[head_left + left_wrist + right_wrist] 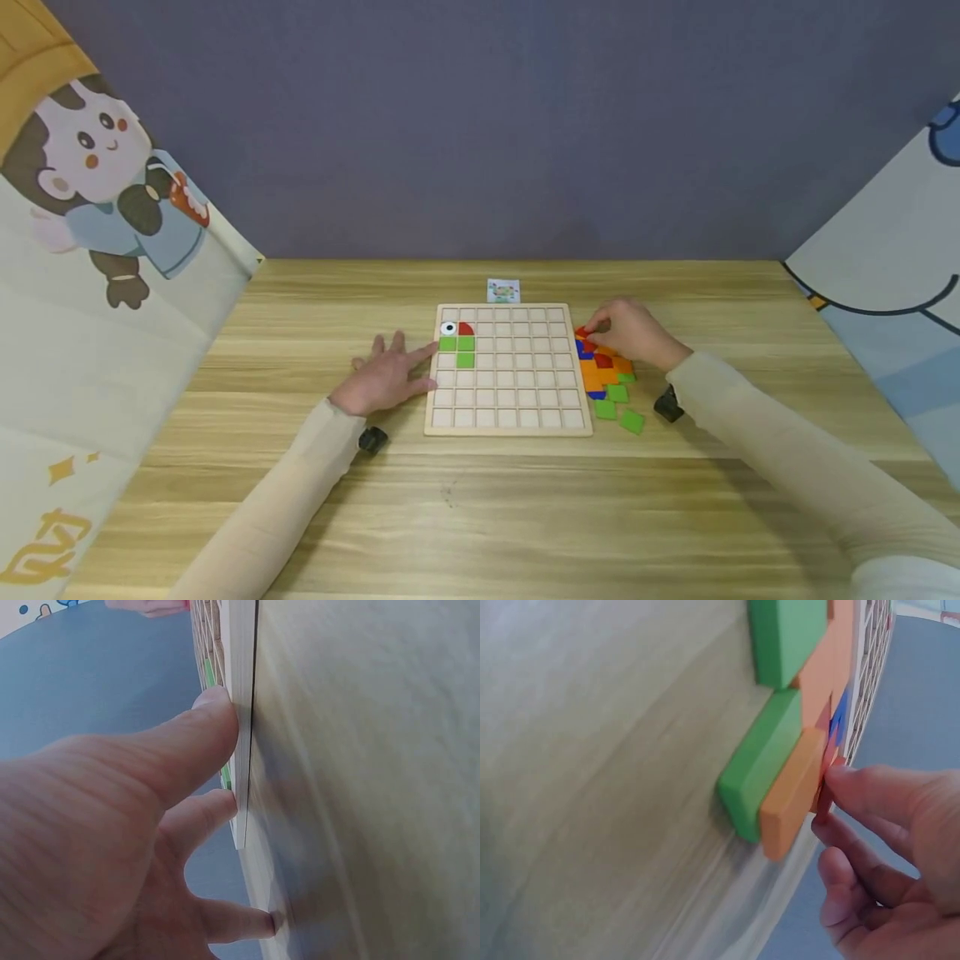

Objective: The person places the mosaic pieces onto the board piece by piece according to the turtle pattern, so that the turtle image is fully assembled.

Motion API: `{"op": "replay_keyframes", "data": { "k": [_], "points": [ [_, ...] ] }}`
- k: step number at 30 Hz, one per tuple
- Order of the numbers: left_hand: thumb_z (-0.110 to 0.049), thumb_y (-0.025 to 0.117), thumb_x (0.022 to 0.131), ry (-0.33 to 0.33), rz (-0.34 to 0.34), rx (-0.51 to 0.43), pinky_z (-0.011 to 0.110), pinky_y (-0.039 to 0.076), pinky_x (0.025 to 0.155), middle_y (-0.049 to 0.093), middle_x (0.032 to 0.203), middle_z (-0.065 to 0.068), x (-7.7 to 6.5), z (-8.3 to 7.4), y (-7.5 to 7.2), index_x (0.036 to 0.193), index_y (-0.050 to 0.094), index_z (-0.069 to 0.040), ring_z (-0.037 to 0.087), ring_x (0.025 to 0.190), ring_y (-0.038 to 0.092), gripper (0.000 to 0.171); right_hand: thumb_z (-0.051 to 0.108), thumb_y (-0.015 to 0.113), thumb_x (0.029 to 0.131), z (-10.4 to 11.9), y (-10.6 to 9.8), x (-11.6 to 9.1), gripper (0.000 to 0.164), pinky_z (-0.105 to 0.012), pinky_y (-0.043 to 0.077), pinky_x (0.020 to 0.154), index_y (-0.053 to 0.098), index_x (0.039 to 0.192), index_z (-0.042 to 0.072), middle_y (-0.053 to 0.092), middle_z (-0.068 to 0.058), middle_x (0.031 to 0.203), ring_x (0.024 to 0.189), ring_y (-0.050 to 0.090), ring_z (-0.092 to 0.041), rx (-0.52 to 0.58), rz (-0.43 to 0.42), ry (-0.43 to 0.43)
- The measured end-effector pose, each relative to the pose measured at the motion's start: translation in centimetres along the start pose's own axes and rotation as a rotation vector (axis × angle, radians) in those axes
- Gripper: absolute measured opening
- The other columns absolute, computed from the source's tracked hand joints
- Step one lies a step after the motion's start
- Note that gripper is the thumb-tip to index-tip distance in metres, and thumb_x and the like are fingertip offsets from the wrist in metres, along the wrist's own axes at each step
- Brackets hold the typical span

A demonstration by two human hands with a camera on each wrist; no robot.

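A wooden grid board (517, 400) lies flat on the table. In its upper left cells sit a white eye tile (448, 328), a red rounded tile (466, 330) and several green square tiles (465, 360). My left hand (382, 379) touches the board's left edge with its thumb and a finger, the other fingers spread. To the right of the board, my right hand (633, 333) pinches a red tile (824, 801) between thumb and finger, over a pile of tiles. The fingers partly cover that tile, so its full shape cannot be told.
Orange tiles (592, 377), blue ones (597, 395) and loose green tiles (632, 421) lie beside the board's right edge. A small picture card (503, 291) lies behind the board. A dark partition (525, 133) rises at the table's back edge.
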State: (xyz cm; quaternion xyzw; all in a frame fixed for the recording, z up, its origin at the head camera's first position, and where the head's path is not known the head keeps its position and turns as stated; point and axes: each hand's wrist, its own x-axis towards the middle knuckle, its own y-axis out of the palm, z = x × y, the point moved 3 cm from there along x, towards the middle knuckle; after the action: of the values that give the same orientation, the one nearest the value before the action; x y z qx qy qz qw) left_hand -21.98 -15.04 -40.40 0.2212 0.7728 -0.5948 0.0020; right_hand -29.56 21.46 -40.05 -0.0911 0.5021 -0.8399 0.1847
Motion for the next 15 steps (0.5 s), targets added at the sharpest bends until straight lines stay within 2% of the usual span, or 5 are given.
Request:
{"op": "replay_keyframes", "data": {
  "k": [3, 6, 10, 15],
  "points": [
    [-0.052, 0.051, 0.092, 0.006, -0.005, 0.000, 0.082, 0.015, 0.084, 0.008, 0.148, 0.035, 0.0, 0.0, 0.0, 0.150, 0.026, -0.029, 0.063, 0.128, 0.007, 0.067, 0.012, 0.070, 0.085, 0.4, -0.1, 0.0, 0.015, -0.036, 0.046, 0.064, 0.075, 0.099, 0.009, 0.065, -0.010, 0.103, 0.075, 0.053, -0.023, 0.011, -0.007, 0.009],
    [-0.052, 0.052, 0.092, 0.003, -0.005, 0.001, 0.081, 0.016, 0.084, 0.007, 0.148, 0.035, 0.0, 0.1, 0.1, 0.150, 0.026, -0.029, 0.063, 0.127, 0.007, 0.068, 0.014, 0.071, 0.085, 1.5, -0.1, 0.0, 0.015, -0.033, 0.045, 0.060, 0.075, 0.100, 0.011, 0.065, -0.007, 0.100, 0.068, 0.051, -0.021, 0.030, -0.023, -0.030],
    [-0.052, 0.052, 0.092, -0.005, -0.002, -0.002, 0.081, 0.015, 0.084, 0.007, 0.148, 0.035, 0.0, 0.1, 0.0, 0.150, 0.026, -0.030, 0.062, 0.128, 0.006, 0.067, 0.013, 0.074, 0.083, 4.1, 0.3, 0.2, 0.014, -0.033, 0.049, 0.066, 0.076, 0.097, 0.012, 0.066, 0.000, 0.097, 0.077, 0.054, -0.017, 0.038, -0.033, -0.150],
    [-0.052, 0.052, 0.092, 0.002, -0.010, 0.004, 0.081, 0.017, 0.083, 0.008, 0.147, 0.036, 0.0, 0.0, -0.1, 0.150, 0.027, -0.029, 0.063, 0.127, 0.007, 0.067, 0.012, 0.076, 0.081, 7.7, 1.5, 0.6, 0.014, -0.034, 0.048, 0.077, 0.077, 0.095, 0.014, 0.064, 0.007, 0.092, 0.086, 0.055, -0.015, 0.033, 0.016, -0.317]
  ]
}}
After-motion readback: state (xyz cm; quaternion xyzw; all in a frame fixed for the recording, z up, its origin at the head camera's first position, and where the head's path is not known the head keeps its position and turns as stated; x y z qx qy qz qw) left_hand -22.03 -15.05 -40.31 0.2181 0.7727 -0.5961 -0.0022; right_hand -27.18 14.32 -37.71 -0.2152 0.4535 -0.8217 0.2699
